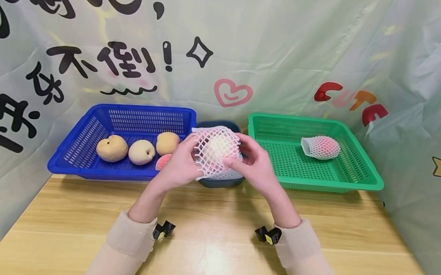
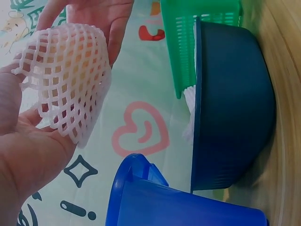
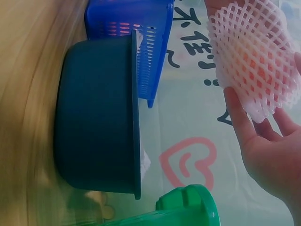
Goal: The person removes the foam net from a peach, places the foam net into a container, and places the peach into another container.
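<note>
Between my two hands, above the dark teal tub [image 1: 218, 182], is a white foam fruit net [image 1: 217, 151] with a pale round fruit showing through its mesh. My left hand [image 1: 178, 164] grips the net from the left, at its loose edge in the left wrist view. From the other side my right hand [image 1: 255, 163] holds the net, its thumb [image 1: 234, 163] lying across the near face. The right wrist view shows an orange-pink tint through the mesh [image 3: 254, 61]. Most of the left fingers are hidden behind the net.
A blue basket [image 1: 119, 174] at the left holds several fruits, including a yellowish one [image 1: 112, 148], a pale one [image 1: 141, 152] and a pink piece [image 1: 162, 161]. The green basket [image 1: 314, 182] at the right contains a netted pink fruit [image 1: 321, 147]. A printed cloth [image 1: 283, 54] hangs behind the wooden table [image 1: 208, 239].
</note>
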Demonstrator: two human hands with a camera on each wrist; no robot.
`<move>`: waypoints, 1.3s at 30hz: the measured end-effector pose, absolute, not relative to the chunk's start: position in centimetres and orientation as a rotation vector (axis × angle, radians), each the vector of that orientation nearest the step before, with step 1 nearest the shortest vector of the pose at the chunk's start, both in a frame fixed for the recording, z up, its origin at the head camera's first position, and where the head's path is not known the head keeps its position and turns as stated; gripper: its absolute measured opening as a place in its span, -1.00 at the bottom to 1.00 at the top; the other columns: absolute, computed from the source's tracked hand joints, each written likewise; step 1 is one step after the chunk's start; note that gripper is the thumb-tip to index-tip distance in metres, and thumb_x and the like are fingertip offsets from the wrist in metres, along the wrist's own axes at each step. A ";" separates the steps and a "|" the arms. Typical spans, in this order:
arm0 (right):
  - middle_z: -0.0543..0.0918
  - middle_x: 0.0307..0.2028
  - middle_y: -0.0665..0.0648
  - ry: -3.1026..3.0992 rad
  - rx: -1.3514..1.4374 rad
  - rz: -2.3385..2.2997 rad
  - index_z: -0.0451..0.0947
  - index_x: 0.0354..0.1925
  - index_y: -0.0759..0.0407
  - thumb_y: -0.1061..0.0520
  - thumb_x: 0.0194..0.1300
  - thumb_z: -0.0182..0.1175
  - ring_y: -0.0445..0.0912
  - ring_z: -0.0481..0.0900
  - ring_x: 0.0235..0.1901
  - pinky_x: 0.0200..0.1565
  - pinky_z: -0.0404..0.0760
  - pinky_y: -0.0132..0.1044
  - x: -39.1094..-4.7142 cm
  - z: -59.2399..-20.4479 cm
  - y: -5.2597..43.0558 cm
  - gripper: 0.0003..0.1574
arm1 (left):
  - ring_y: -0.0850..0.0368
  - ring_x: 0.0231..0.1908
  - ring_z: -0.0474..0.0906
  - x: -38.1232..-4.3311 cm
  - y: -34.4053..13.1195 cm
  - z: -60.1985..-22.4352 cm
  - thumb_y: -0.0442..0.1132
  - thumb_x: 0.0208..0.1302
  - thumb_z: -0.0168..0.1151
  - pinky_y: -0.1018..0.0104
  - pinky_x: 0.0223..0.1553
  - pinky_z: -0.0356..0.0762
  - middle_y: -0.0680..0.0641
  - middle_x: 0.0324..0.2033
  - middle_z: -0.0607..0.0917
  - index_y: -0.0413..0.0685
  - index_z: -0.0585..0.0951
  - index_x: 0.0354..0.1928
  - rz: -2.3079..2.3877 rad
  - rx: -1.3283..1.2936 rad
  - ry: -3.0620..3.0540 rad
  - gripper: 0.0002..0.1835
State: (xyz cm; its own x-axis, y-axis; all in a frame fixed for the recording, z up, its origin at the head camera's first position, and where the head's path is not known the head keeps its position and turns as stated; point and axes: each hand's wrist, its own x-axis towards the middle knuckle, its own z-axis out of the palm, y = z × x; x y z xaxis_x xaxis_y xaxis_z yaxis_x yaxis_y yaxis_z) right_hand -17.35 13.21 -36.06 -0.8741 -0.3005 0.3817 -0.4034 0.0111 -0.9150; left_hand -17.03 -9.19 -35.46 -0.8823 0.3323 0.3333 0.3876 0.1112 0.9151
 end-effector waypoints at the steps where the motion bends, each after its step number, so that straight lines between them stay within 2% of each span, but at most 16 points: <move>1: 0.57 0.19 0.24 -2.166 0.760 2.020 0.44 0.36 0.34 0.37 0.22 0.43 0.00 0.60 0.11 -0.08 0.72 -0.31 -17.3 -36.0 13.3 -0.24 | -0.12 0.06 0.54 -17.0 -9.2 -35.5 -0.70 -0.11 0.31 0.39 0.02 0.60 -0.28 0.17 0.45 -0.41 0.49 0.24 -1.928 -0.749 -2.296 -0.28; 6: 0.61 0.14 0.15 -2.104 0.741 2.050 0.48 0.31 0.37 0.27 0.25 0.48 -0.04 0.62 0.10 -0.04 0.70 -0.32 -17.4 -36.0 13.5 -0.29 | -0.12 0.10 0.52 -17.1 -9.1 -35.5 -0.68 -0.11 0.41 0.40 0.03 0.59 -0.29 0.19 0.45 -0.42 0.48 0.23 -1.885 -0.741 -2.260 -0.27; 14: 0.66 0.07 0.01 -2.072 0.687 2.043 0.53 0.25 0.42 0.26 0.29 0.45 -0.07 0.64 0.07 0.01 0.68 -0.33 -17.5 -36.1 13.7 -0.38 | -0.13 0.09 0.52 -17.1 -9.1 -35.6 -0.67 -0.12 0.47 0.42 0.04 0.57 -0.31 0.14 0.46 -0.46 0.50 0.17 -1.862 -0.718 -2.203 -0.31; 16: 0.66 0.04 -0.02 -2.072 0.668 2.032 0.54 0.24 0.42 0.16 0.29 0.48 -0.09 0.64 0.03 -0.01 0.67 -0.35 -17.5 -36.1 13.7 -0.35 | -0.12 0.09 0.53 -17.2 -9.1 -35.6 -0.68 -0.13 0.46 0.42 0.04 0.58 -0.30 0.15 0.46 -0.46 0.51 0.17 -1.864 -0.726 -2.187 -0.31; 19: 0.67 -0.05 -0.04 -2.059 0.639 2.021 0.56 0.20 0.44 0.12 0.26 0.52 -0.11 0.62 -0.08 -0.11 0.64 -0.39 -17.4 -36.0 13.7 -0.33 | -0.08 0.10 0.52 -17.4 -9.1 -35.8 -0.70 -0.14 0.42 0.40 0.07 0.57 -0.29 0.18 0.45 -0.44 0.51 0.19 -1.878 -0.746 -2.159 -0.29; 25: 0.60 -0.27 0.00 -2.033 0.561 2.003 0.60 0.10 0.46 0.43 0.18 0.46 -0.13 0.55 -0.25 -0.29 0.60 -0.42 -17.4 -35.8 13.6 -0.50 | -0.06 0.13 0.48 -17.5 -9.2 -35.7 -0.69 -0.16 0.44 0.07 0.14 0.59 -0.25 0.15 0.48 -0.39 0.53 0.18 -1.817 -0.765 -2.149 -0.29; 27: 0.58 -0.32 0.02 -2.023 0.543 1.989 0.64 0.04 0.43 0.46 0.16 0.46 -0.13 0.53 -0.30 -0.33 0.58 -0.42 -17.5 -35.9 13.6 -0.55 | -0.07 0.12 0.48 -17.5 -9.2 -35.6 -0.69 -0.16 0.43 0.00 0.15 0.58 -0.24 0.14 0.49 -0.37 0.53 0.17 -1.798 -0.764 -2.155 -0.29; 31: 0.57 -0.42 0.01 -1.990 0.499 1.995 0.73 -0.13 0.25 0.44 0.12 0.50 -0.15 0.51 -0.39 -0.40 0.55 -0.43 -17.6 -35.9 13.7 -0.67 | -0.07 0.14 0.47 -17.5 -9.3 -35.5 -0.69 -0.16 0.43 0.01 0.18 0.55 -0.21 0.17 0.48 -0.35 0.53 0.18 -1.810 -0.756 -2.160 -0.29; 34: 0.60 -0.44 -0.01 -1.965 0.467 2.019 0.75 -0.19 0.15 0.44 0.12 0.50 -0.16 0.53 -0.40 -0.41 0.57 -0.43 -17.6 -35.9 13.6 -0.69 | -0.07 0.17 0.47 -17.5 -9.4 -35.3 -0.69 -0.16 0.44 0.02 0.21 0.54 -0.19 0.19 0.48 -0.33 0.53 0.21 -1.818 -0.747 -2.168 -0.26; 39: 0.65 -0.43 -0.03 -1.951 0.445 2.016 0.72 -0.15 0.31 0.46 0.15 0.47 -0.14 0.58 -0.38 -0.40 0.60 -0.42 -17.7 -35.9 13.5 -0.72 | -0.06 0.20 0.47 -17.5 -9.6 -35.2 -0.75 -0.23 0.30 -0.05 0.23 0.52 -0.18 0.21 0.48 -0.31 0.52 0.25 -1.820 -0.722 -2.193 -0.18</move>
